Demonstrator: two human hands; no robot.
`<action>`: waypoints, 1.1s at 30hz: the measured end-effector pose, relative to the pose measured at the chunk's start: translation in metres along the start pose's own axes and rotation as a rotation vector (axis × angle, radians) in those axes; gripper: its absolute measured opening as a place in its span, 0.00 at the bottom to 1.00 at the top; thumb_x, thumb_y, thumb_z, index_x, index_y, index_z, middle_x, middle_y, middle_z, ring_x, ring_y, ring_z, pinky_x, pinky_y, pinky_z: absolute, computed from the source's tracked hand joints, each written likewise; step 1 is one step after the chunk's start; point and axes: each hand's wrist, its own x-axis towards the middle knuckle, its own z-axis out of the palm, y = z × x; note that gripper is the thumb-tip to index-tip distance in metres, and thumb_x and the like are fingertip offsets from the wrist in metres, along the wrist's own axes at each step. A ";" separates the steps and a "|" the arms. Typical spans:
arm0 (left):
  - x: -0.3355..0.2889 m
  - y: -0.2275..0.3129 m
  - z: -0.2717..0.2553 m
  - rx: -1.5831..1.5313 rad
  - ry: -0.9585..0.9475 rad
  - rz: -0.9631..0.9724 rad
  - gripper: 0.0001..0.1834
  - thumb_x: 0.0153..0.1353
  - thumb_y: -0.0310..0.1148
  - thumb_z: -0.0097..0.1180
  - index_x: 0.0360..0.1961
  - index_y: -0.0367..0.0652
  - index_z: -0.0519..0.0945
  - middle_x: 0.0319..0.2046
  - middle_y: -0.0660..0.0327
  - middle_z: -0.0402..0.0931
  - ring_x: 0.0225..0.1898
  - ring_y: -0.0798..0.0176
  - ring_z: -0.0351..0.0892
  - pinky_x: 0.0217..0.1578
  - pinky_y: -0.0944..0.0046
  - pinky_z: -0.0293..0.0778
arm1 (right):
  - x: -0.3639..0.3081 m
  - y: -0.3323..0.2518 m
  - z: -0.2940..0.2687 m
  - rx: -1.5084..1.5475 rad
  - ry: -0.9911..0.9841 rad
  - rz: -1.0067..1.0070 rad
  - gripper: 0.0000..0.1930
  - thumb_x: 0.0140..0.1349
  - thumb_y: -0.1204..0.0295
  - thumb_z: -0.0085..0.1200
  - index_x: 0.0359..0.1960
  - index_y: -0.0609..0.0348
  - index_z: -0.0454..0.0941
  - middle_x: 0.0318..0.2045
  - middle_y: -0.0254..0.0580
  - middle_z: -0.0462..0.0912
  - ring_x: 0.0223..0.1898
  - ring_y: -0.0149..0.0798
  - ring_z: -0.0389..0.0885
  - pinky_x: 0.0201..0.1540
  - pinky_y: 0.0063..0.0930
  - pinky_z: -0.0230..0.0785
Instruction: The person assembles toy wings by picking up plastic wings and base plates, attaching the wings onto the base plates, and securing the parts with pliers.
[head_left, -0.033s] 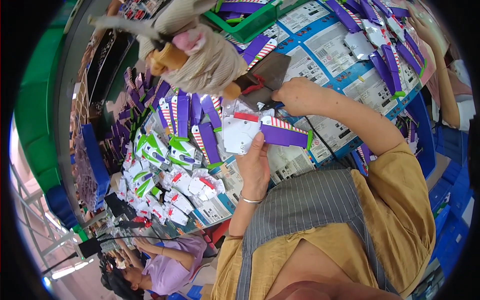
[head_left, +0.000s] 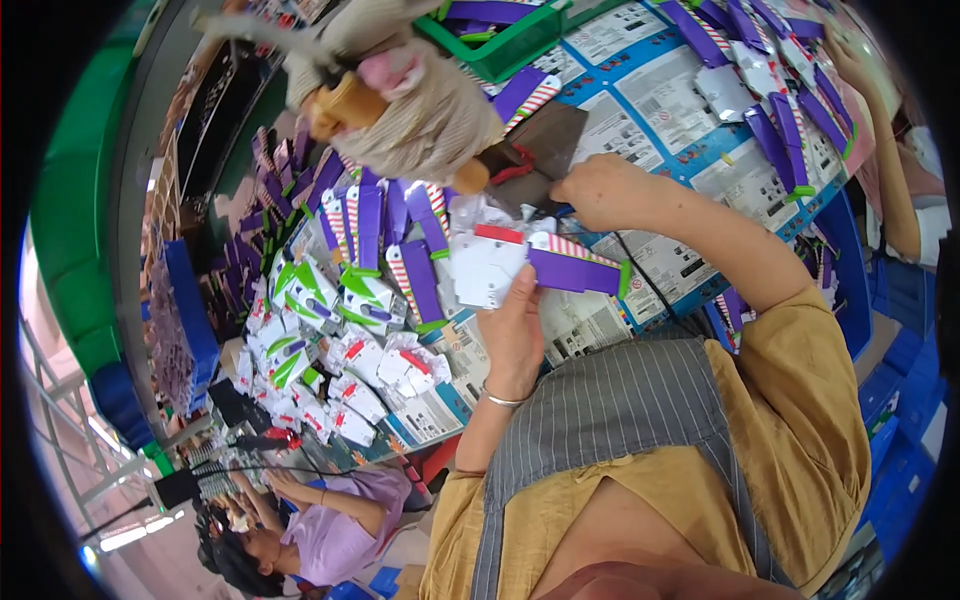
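Observation:
My left hand (head_left: 514, 335) is closed on a white plastic toy body piece (head_left: 486, 268) with a red strip along its top, thumb pressed on its face. Out from its right side sticks a purple toy wing (head_left: 575, 270) with red-and-white stripes and a green tip. At the edge of a dark brown tray (head_left: 555, 135), my right hand (head_left: 605, 193) has its fingers pinched together; whatever is in them is hidden. Just above the white piece hangs a bulky tool wrapped in beige cloth (head_left: 420, 130), partly covering the tray.
Purple wings (head_left: 368, 230) and white body pieces (head_left: 365, 365) are heaped on the left. A green crate (head_left: 510, 50) stands at the back. A black cable (head_left: 645, 265) crosses the printed bench cover (head_left: 640, 100). Two people work nearby, one in a lilac top (head_left: 345, 525).
The scene sits slightly farther right in the picture. My hands, the white piece and the wing keep nearly the same places relative to each other.

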 end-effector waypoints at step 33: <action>-0.045 0.029 -0.097 0.676 -0.081 0.025 0.09 0.62 0.29 0.51 0.41 0.37 0.76 0.35 0.66 0.76 0.34 0.75 0.72 0.37 0.75 0.67 | -0.060 -0.035 0.015 -0.344 -0.099 -0.305 0.03 0.48 0.72 0.50 0.20 0.53 0.76 0.19 0.35 0.78 0.26 0.36 0.78 0.29 0.31 0.63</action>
